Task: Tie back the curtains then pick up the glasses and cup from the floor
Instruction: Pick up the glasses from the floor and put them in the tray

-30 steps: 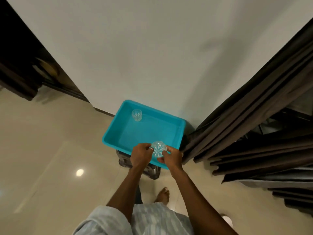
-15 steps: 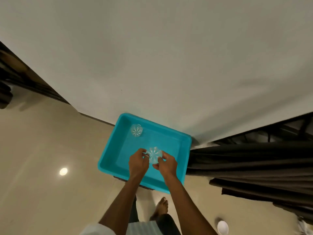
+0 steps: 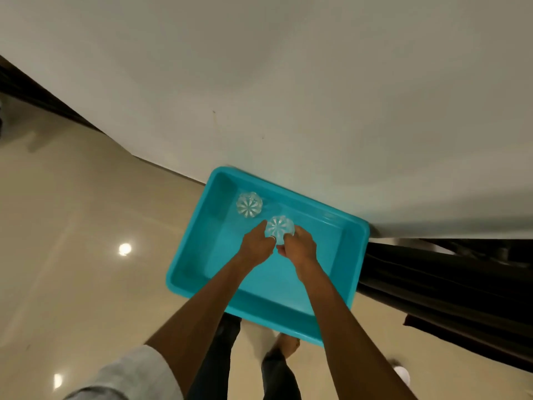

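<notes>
A clear cut glass [image 3: 279, 226] is low inside a turquoise plastic tub [image 3: 350, 256], held from both sides. My left hand [image 3: 256, 246] grips its left side and my right hand [image 3: 298, 249] grips its right side. A second clear glass [image 3: 249, 204] stands by itself in the tub's far left corner, a short way from the held one. Dark brown curtain fabric [image 3: 438, 287] hangs at the right, next to the tub. A white cup [image 3: 402, 373] sits on the floor at the lower right, partly cut off by blur.
The tub stands against a white wall [image 3: 288, 82] above a glossy beige tiled floor [image 3: 72, 255]. My bare foot [image 3: 287, 343] and dark trouser legs show below the tub. A dark skirting strip runs along the wall's base at the left.
Both hands have carried the glass from the tub's near rim deeper into the tub, toward the other glass. The view has tilted down and moved closer.
</notes>
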The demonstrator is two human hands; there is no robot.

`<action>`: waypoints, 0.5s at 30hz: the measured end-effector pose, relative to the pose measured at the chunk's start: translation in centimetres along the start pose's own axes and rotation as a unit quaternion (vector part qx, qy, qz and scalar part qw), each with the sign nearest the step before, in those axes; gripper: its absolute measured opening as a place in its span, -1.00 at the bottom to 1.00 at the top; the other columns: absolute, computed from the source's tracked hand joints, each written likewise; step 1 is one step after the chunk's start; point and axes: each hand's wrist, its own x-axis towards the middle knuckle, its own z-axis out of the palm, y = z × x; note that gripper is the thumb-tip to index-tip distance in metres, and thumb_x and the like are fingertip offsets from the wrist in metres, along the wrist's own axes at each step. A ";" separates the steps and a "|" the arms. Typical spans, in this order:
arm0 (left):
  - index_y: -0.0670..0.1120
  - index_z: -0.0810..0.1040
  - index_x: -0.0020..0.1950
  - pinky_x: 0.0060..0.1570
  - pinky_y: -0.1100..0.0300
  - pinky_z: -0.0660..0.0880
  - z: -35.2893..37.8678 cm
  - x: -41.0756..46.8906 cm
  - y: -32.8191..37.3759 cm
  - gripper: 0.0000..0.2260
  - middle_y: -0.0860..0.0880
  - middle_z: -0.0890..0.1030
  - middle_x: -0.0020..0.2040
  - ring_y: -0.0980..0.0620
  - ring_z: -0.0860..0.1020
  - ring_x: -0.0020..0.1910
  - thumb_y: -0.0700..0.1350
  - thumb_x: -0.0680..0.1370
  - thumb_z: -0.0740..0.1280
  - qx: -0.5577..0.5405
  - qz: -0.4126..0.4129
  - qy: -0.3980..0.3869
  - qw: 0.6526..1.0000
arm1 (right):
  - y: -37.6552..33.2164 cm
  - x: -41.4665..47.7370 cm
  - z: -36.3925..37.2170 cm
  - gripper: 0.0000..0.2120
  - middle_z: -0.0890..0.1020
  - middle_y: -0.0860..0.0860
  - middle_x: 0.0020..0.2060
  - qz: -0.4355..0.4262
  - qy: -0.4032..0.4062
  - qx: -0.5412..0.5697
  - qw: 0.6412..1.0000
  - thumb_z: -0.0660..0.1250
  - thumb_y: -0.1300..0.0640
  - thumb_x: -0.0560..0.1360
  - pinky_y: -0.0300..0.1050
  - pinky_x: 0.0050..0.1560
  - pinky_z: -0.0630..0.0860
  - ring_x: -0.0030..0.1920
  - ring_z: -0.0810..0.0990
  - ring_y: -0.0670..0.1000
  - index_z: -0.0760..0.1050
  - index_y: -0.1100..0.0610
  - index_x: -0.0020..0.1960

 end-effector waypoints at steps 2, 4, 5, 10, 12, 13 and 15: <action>0.10 0.53 0.25 0.17 -0.12 0.60 0.3 1.5 0.0 -0.49 -0.03 0.61 0.10 -0.12 0.63 0.12 -0.05 0.30 0.18 -0.002 -0.014 -0.017 1.000 | 0.0 1.4 0.1 -0.77 0.69 0.09 -0.06 0.010 -0.010 0.015 1.000 0.26 0.24 0.52 -0.01 -0.08 0.71 -0.16 0.72 0.09 0.60 0.08 0.11; 0.09 0.52 0.28 0.19 -0.12 0.59 0.7 3.1 -0.1 -0.48 -0.03 0.61 0.13 -0.09 0.62 0.14 -0.05 0.32 0.19 0.011 -0.014 -0.032 0.999 | 0.1 2.6 0.1 -0.78 0.69 0.08 -0.01 0.013 -0.015 0.025 0.999 0.27 0.21 0.53 0.01 -0.04 0.70 -0.06 0.73 0.12 0.57 0.05 0.14; 0.10 0.51 0.30 0.20 -0.12 0.58 0.8 3.7 -0.2 -0.48 -0.03 0.61 0.15 -0.09 0.61 0.15 -0.05 0.33 0.19 0.015 -0.015 -0.034 0.999 | 0.4 3.3 0.2 -0.76 0.69 0.07 0.01 0.011 -0.022 0.028 0.999 0.27 0.20 0.53 0.02 -0.03 0.70 -0.03 0.72 0.11 0.56 0.04 0.17; 0.12 0.39 0.40 0.25 -0.12 0.56 1.0 6.4 -0.5 -0.45 -0.05 0.58 0.27 -0.08 0.57 0.23 -0.01 0.38 0.26 0.023 -0.023 -0.060 0.998 | 0.6 4.5 0.4 -0.66 0.65 -0.02 0.14 -0.008 -0.077 0.048 0.996 0.28 0.21 0.52 0.00 0.01 0.69 0.10 0.67 0.03 0.49 -0.06 0.25; 0.10 0.26 0.51 0.27 -0.08 0.54 1.1 6.4 -0.2 -0.36 -0.07 0.55 0.32 -0.09 0.55 0.25 -0.07 0.42 0.30 0.038 -0.020 -0.070 0.997 | 0.8 4.4 0.3 -0.62 0.64 -0.08 0.14 -0.021 -0.085 0.064 0.994 0.28 0.24 0.54 0.03 0.07 0.68 0.10 0.67 -0.01 0.48 -0.06 0.30; 0.08 0.20 0.55 0.27 -0.05 0.52 1.2 6.3 0.0 -0.33 -0.07 0.53 0.35 -0.09 0.53 0.27 -0.11 0.45 0.30 0.039 -0.016 -0.078 0.996 | 0.9 4.2 0.2 -0.62 0.63 -0.09 0.15 -0.027 -0.088 0.074 0.993 0.28 0.24 0.56 0.03 0.09 0.68 0.09 0.67 -0.04 0.47 -0.06 0.32; 0.06 0.11 0.60 0.23 0.03 0.46 1.3 6.2 -0.1 -0.30 -0.07 0.47 0.41 -0.09 0.48 0.34 -0.15 0.51 0.32 0.039 -0.017 -0.085 0.995 | 1.0 3.7 -0.1 -0.65 0.59 -0.11 0.25 -0.031 -0.094 0.089 0.991 0.28 0.21 0.60 0.02 0.13 0.67 0.07 0.67 -0.08 0.44 -0.04 0.35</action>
